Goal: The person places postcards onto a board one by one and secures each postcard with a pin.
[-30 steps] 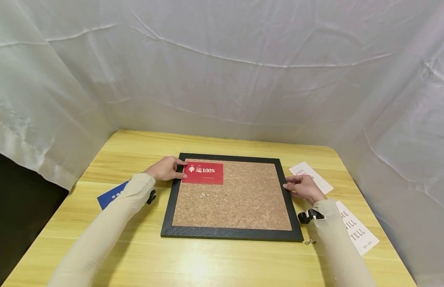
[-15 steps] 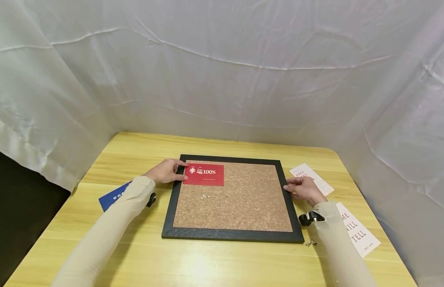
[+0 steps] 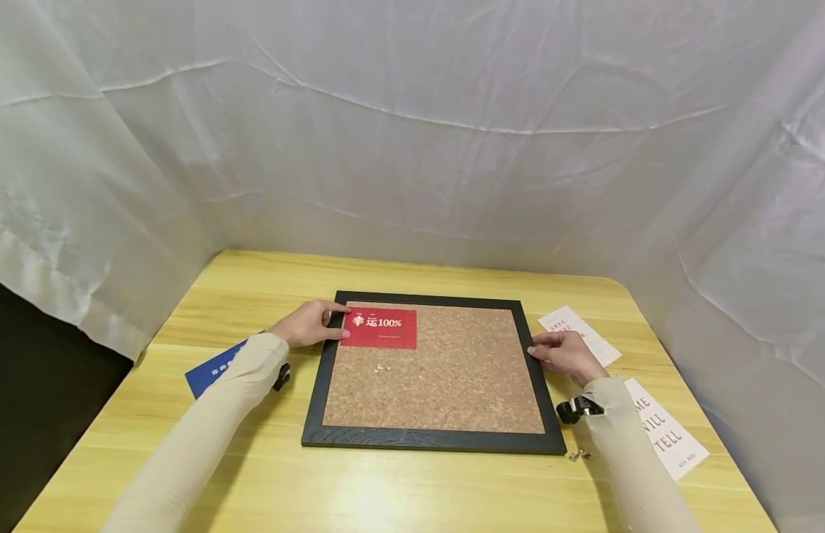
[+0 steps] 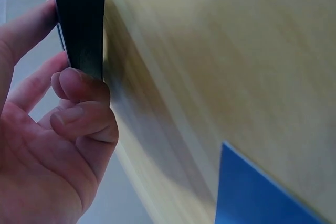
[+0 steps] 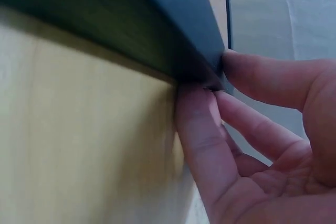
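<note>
The cork board (image 3: 452, 377) lies flat between the two hands, its long axis running left to right. On it, in the far left corner, a red card (image 3: 380, 328) lies with its long side parallel to the board's far rail. From the left hand (image 3: 304, 323) the card is immediately rightward; that hand is the nearer. Left hand: clamped on the board's left rail, thumb and one finger extended to the card's left edge, remaining fingers curled against the rail's outer side. Right hand (image 3: 568, 352): clamped on the right rail, thumb above, fingers at its outer side and underneath. Left of the board: a blue card (image 3: 210, 371), partly covered by the sleeve. Right of it: two white cards (image 3: 665, 429). Just off its near right corner: small metallic pieces (image 3: 580, 455).
</note>
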Demonstrator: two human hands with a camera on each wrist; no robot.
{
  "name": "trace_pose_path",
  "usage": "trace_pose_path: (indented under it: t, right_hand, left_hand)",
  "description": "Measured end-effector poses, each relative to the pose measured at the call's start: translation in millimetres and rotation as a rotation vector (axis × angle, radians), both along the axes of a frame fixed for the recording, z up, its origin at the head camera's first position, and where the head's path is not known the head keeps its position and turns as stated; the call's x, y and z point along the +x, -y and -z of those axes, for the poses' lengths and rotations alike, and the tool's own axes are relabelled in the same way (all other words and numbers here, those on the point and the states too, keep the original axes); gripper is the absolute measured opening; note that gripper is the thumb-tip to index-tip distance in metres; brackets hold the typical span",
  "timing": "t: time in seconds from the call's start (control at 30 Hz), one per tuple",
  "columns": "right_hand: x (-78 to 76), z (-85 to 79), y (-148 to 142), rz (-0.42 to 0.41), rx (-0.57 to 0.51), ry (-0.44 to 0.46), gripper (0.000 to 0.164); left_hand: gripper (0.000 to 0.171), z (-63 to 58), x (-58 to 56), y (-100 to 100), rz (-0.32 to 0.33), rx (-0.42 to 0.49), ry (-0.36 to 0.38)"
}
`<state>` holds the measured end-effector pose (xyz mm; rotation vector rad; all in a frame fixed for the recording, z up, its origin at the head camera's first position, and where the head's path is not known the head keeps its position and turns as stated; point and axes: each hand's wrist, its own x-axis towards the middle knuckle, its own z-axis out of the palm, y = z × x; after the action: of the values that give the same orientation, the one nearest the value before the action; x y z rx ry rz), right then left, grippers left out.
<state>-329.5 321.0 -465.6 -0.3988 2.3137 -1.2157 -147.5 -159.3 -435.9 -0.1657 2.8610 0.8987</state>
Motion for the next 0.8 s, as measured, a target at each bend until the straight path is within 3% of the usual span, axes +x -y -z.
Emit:
trace_pose_path:
  t: [0.23,0.37,0.67,0.8]
  right_hand:
    - [1.2,-13.2,-9.5,-0.061,-0.072,0.04,0.051]
    - [7.2,-27.7,-14.1,-0.078,-0.088,0.01,0.053]
    - [24.0,-52.2,-31.9,-0.152,0.035,-0.142,0.05]
    - [35.0,-55.0,-40.5,-0.202,0.136,-0.272,0.04]
  left_hand:
    - [0.063,1.5,-0.3,-0.9,-0.007,0.002,0.004]
    - [0.063,0.9,2.3,0.9,-0.004,-0.002,0.002]
    - [0.064,0.3,5.2,2.2,0.001,0.002,-0.005]
    - [0.064,1.8,3.2,0.7,0.001,0.018,0.004]
